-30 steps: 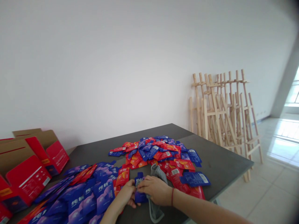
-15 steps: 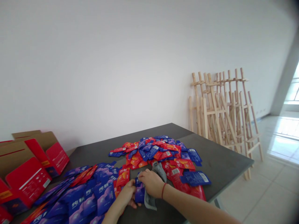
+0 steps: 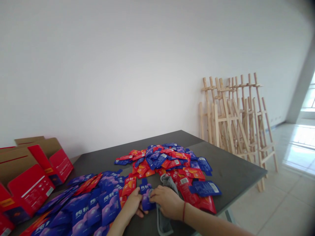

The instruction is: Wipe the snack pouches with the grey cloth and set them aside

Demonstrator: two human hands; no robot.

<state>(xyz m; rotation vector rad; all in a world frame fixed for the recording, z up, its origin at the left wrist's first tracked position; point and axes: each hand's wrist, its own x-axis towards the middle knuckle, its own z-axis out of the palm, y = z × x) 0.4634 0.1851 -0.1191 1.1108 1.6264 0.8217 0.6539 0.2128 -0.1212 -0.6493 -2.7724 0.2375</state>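
A blue-purple pouch [image 3: 145, 196] lies face up near the front of the dark table, between my hands. My left hand [image 3: 135, 204] has its fingers closed on the pouch's left edge. Against the pouch's right side, my right hand [image 3: 167, 200] pinches a grey cloth [image 3: 164, 223] that trails under the palm and down toward the table's front. Left of my left hand, many blue and red pouches [image 3: 110, 203] overlap in rows. Beyond my hands rises a loose heap of red and blue pouches [image 3: 162, 159].
Open red cardboard boxes [image 3: 31, 186] stand at the left. The dark table [image 3: 228, 177] has its right edge beyond the heap. Wooden easels [image 3: 231, 121] lean by the white wall at the right.
My right hand has moved right and slightly down with the grey cloth, uncovering the top of the blue-purple pouch. My left hand has stayed nearly in place.
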